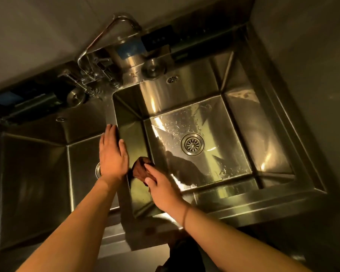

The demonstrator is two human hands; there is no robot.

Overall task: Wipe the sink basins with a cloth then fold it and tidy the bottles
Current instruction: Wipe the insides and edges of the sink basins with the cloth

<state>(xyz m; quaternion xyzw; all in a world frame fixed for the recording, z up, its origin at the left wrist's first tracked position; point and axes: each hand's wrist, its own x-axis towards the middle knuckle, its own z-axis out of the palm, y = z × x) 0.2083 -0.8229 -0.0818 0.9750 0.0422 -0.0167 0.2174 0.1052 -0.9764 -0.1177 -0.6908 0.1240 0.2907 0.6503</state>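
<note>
faucet over divider | black panel on back ledge | wall behind

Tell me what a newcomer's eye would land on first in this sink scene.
First, the shiny right basin, its wet floor flecked with droplets around the round drain. Next, the two hands at the divider between the basins: the left hand rests flat on the divider, and the right hand presses a dark brown cloth against the right basin's left wall. The curved faucet arches behind.
</note>
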